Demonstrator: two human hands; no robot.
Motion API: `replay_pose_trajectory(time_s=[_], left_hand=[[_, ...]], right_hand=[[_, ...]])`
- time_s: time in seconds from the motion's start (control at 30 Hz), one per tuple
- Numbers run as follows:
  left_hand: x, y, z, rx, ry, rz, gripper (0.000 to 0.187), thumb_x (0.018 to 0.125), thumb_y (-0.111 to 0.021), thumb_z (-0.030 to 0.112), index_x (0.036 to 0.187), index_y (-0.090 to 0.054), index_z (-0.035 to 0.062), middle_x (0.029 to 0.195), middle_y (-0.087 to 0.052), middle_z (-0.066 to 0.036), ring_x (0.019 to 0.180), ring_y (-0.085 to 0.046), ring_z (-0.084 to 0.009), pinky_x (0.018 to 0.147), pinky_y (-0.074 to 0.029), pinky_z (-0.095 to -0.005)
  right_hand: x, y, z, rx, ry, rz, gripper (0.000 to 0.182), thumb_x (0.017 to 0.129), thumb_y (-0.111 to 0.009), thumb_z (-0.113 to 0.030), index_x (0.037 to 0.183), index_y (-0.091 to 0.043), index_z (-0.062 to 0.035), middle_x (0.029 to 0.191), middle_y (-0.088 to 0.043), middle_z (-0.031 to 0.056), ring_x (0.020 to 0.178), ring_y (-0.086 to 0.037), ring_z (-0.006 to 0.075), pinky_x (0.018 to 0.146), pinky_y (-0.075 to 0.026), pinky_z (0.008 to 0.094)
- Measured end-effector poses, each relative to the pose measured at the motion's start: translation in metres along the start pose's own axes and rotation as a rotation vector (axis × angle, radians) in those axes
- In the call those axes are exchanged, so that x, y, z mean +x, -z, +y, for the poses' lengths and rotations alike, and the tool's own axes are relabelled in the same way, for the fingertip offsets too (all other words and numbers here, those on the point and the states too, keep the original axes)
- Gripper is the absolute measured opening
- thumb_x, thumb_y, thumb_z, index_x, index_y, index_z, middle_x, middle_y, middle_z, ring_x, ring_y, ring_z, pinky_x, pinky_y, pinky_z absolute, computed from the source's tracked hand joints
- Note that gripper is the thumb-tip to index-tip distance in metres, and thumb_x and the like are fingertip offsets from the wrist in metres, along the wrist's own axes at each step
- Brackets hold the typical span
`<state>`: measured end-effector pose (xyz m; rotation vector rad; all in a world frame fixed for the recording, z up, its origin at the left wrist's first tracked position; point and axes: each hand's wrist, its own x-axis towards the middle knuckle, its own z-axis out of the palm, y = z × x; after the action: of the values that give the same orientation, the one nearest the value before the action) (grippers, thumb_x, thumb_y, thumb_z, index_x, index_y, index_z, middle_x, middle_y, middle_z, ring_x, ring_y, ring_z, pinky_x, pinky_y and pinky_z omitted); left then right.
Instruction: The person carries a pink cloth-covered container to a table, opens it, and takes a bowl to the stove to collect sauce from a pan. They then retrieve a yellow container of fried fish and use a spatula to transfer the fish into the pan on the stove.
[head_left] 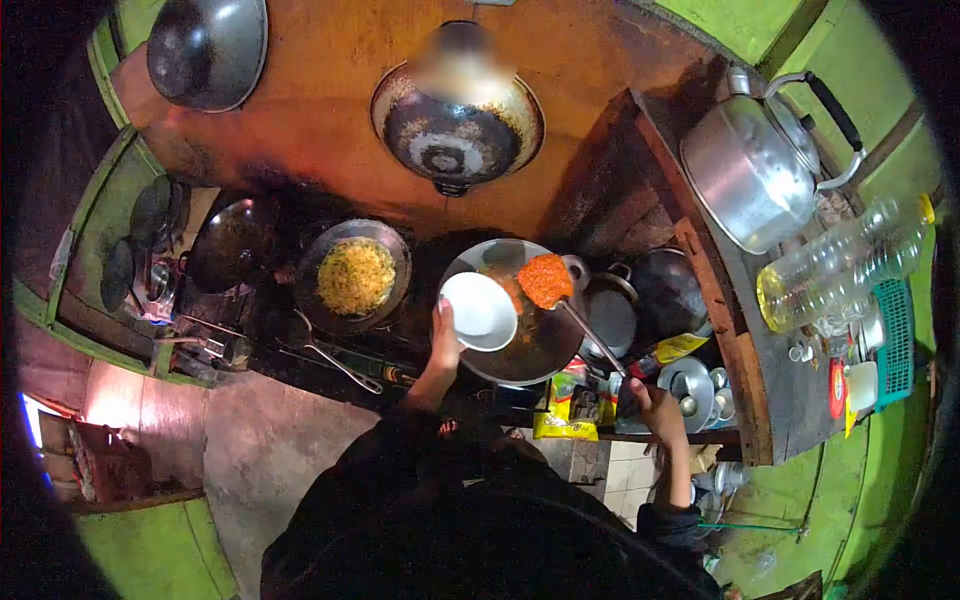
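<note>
Left fingers (446, 320) clasp a round white bowl (481, 314); right fingers (641, 392) grip a long-handled metal ladle (595, 340), seemingly level to retain red paste (545, 280).

We can read no words, brands, numbers or signs anywhere; the markings on the yellow packet (567, 420), in the lower middle of the frame, are too blurred for us.
</note>
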<state>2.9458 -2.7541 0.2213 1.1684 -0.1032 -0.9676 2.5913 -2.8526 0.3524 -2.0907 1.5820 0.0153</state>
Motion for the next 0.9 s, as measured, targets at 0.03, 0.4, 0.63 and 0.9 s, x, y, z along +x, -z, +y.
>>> replay_pose_trajectory(time_s=[0.03,0.4,0.63,0.9], left_hand=[[0.009,-0.009,-0.01,-0.03,-0.02,-0.068,0.075,0.091,-0.038,0.067,0.145,-0.025,0.0164,0.14,-0.04,-0.013,0.125,-0.045,-0.0278,0.094,-0.043,-0.0516],[0.026,-0.059,-0.024,-0.182,-0.03,-0.29,0.071,0.094,-0.034,0.063,0.146,-0.025,0.016,0.146,-0.036,-0.008,0.131,-0.042,-0.0228,0.102,-0.04,-0.0454],[0.028,-0.057,-0.003,-0.161,-0.023,-0.264,0.075,0.094,-0.032,0.063,0.147,-0.021,0.0112,0.145,-0.038,-0.011,0.131,-0.042,-0.0231,0.103,-0.04,-0.0431],[0.024,-0.041,0.01,-0.205,-0.048,-0.266,0.074,0.095,-0.03,0.062,0.147,-0.02,0.011,0.146,-0.036,-0.011,0.132,-0.04,-0.0235,0.105,-0.037,-0.0443]], right_hand=[[-0.007,0.008,-0.007,-0.041,0.045,0.014,0.059,0.093,-0.04,-0.058,0.095,-0.071,-0.0089,0.077,-0.063,0.0249,0.08,-0.062,0.0438,0.069,-0.047,0.0493],[-0.067,-0.021,-0.037,-0.42,0.019,0.311,0.03,0.09,-0.057,-0.042,0.095,-0.06,-0.0124,0.071,-0.064,0.0191,0.064,-0.063,0.0397,0.053,-0.048,0.0479],[-0.077,-0.034,-0.038,-0.274,0.187,0.393,0.033,0.089,-0.061,-0.025,0.121,-0.059,-0.0184,0.085,-0.068,0.0151,0.068,-0.066,0.0337,0.057,-0.052,0.0424],[-0.079,-0.055,-0.047,-0.194,0.259,0.47,0.031,0.088,-0.063,-0.026,0.118,-0.062,-0.0205,0.087,-0.067,0.0129,0.066,-0.065,0.0324,0.053,-0.051,0.0403]])
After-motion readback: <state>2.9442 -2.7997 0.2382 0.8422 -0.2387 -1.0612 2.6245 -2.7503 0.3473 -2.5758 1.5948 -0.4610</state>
